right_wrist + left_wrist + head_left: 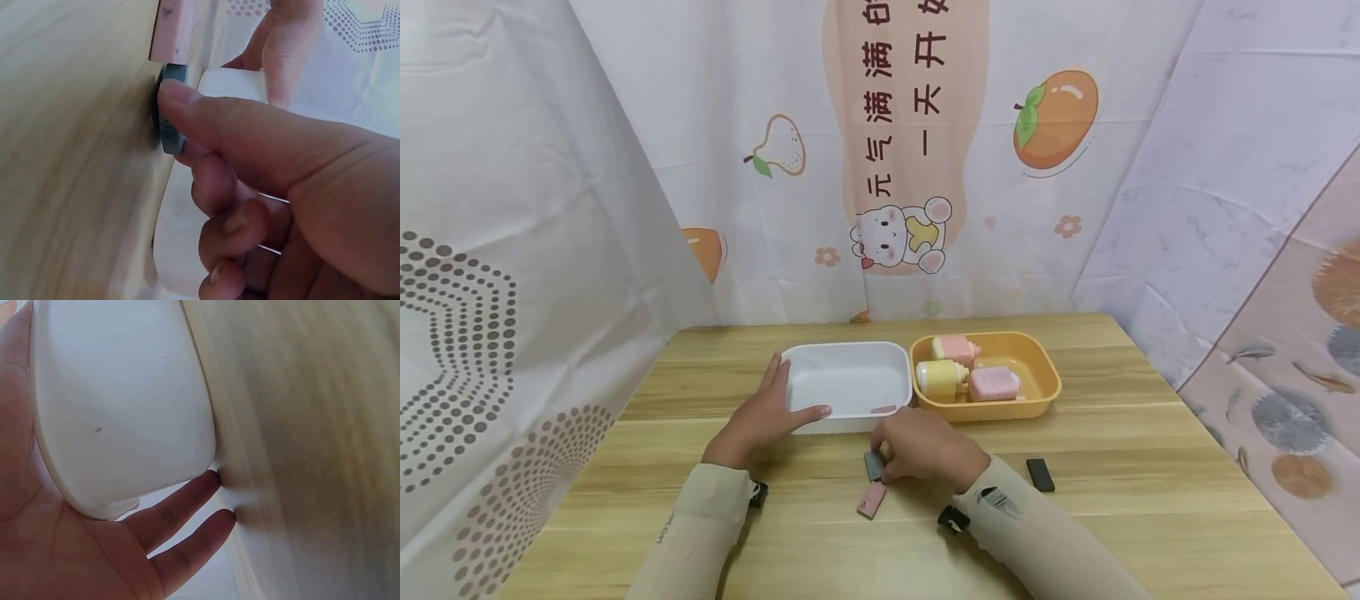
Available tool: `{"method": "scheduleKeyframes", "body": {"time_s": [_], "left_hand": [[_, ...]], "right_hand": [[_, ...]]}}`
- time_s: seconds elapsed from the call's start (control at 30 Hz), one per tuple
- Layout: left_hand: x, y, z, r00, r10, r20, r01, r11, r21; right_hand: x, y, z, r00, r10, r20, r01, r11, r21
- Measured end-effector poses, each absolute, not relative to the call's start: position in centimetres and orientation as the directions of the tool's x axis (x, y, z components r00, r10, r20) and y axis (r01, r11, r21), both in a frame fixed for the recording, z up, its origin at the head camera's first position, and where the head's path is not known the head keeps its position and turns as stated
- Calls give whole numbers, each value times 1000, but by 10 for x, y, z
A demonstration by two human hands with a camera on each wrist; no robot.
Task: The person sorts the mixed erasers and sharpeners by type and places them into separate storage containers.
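Note:
A small grey-blue rectangular block [874,466] is pinched between the thumb and index finger of my right hand [922,447], low over the table. In the right wrist view its end meets a pink block [172,31]; the other fingers are curled. My left hand [765,414] lies round the near left corner of a white plastic bin [850,424], thumb stretched along the front rim and fingers at the left end. Its lower fingertips [219,519] touch the table in the left wrist view. A pinkish piece [883,409] shows inside the bin near its front right corner.
A yellow bin [1037,383] stands against the white bin's right side. It holds pink and yellow bottle-shaped things [942,377]. A black block [1041,475] lies on the wooden table [1150,467], right of my right hand. Printed curtains [737,83] hang behind and at the sides.

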State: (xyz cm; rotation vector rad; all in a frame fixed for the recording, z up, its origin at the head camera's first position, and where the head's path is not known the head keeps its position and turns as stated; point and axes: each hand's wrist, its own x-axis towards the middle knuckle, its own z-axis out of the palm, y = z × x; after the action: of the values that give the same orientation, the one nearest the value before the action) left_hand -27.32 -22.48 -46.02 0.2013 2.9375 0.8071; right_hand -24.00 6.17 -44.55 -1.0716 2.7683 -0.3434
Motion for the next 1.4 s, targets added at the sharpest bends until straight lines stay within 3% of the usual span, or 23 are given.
{"method": "scheduleKeyframes", "body": {"time_s": [0.57,1.1,1.4], "left_hand": [[-276,-227,-465,-987,154,-47,108,849,517],[-277,-227,-468,-988,155,-22,122,846,519],[-277,-226,-465,-988,154,-25,120,853,509]], "right_hand": [[-242,62,-440,-715,-699,-5,-669,686,-287],[-242,64,-425,-714,-698,40,-658,652,-377],[-252,65,-412,-689,-717,104,-716,651,-254]]}}
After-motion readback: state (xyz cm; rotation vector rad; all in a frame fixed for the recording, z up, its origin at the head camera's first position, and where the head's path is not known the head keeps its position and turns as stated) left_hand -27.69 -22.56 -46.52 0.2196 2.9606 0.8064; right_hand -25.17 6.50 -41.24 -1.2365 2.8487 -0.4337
